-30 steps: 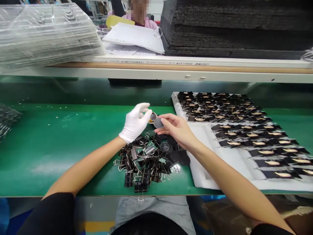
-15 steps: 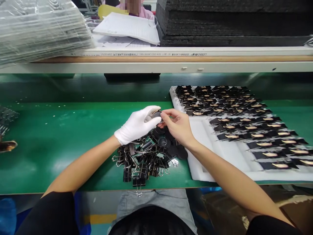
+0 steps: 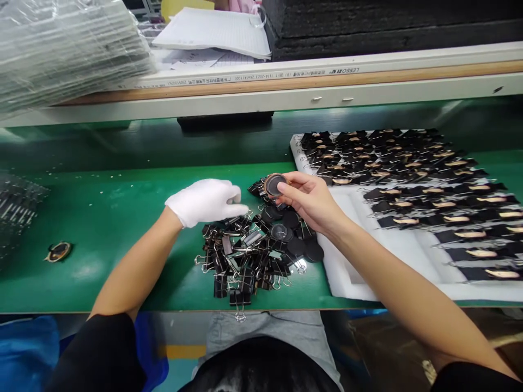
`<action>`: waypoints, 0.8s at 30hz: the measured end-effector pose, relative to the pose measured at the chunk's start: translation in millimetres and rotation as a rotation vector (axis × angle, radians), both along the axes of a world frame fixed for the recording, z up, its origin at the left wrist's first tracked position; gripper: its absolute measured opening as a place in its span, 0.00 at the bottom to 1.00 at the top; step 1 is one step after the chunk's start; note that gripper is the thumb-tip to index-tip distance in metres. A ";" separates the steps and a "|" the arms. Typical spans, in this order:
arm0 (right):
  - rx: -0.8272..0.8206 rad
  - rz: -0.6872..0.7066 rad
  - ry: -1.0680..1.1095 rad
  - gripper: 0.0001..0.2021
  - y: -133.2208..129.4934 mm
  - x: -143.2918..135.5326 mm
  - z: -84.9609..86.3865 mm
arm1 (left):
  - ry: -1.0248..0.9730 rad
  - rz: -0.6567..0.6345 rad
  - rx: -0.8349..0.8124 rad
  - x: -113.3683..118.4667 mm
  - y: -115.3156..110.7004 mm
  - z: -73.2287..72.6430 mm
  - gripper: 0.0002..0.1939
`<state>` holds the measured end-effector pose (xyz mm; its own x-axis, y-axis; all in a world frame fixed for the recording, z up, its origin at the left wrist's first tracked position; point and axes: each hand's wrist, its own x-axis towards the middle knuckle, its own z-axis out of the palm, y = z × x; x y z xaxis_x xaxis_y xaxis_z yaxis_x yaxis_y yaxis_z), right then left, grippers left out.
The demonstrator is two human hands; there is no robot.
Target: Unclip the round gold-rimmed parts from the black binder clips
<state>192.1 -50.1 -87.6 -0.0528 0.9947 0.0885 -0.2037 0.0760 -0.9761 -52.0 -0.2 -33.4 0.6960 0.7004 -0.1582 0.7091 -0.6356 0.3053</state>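
My right hand [image 3: 308,198] holds a round part [image 3: 275,185] with a dark face and a brownish rim, thumb on its front. The fingers behind it are mostly hidden. My left hand [image 3: 206,201], in a white glove, hovers at the upper left of a heap of black binder clips [image 3: 245,277]. Its fingers are bent and a little apart from the thumb, with nothing visible between them; the thumb tip is by a clip's wire handle. Several black discs [image 3: 296,246] lie at the heap's right side, and a clear-looking round piece [image 3: 281,232] rests among them.
A white foam tray [image 3: 347,261] on the right carries rows of clipped black parts [image 3: 402,220]. On the green bench [image 3: 134,218], another round part [image 3: 58,251] lies far left, near clear plastic trays [image 3: 18,212]. A pale shelf rail [image 3: 229,103] crosses behind.
My left hand has let go of the round part and moved left, down to the clips. The right hand keeps the part, its face turned more into view. The camera view has shifted.
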 end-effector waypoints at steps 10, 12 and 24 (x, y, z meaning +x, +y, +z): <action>-0.048 0.096 0.037 0.15 -2.0 1.4 3.2 | 0.344 0.131 0.053 -9.2 4.3 3.5 0.32; -0.058 0.097 0.037 0.16 -2.2 1.6 4.1 | 0.337 0.140 -0.005 -16.5 5.3 7.8 0.35; -0.105 0.207 0.046 0.15 -2.4 7.7 8.7 | 0.002 0.073 0.075 -17.7 -1.9 15.9 0.26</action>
